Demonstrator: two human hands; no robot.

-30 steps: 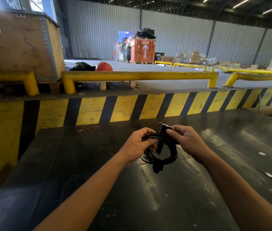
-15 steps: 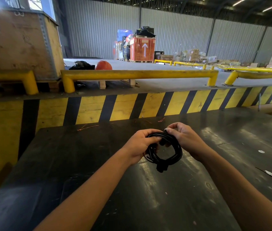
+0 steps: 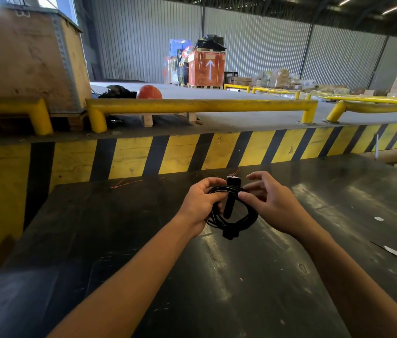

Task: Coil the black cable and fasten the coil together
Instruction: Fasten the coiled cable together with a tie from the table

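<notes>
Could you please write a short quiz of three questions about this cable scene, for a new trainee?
1. True or false: the black cable is already wound into a coil.
2. Which hand grips the coil? A) the left hand B) the right hand C) neither
3. Fill in: a black strap stands upright across the ____ of the coil.

Key:
1. True. The loops lie bundled in a ring above the dark table.
2. A. The left hand closes around the left side of the coil; the right hand is open, only its fingertips near the strap.
3. Top.
</notes>
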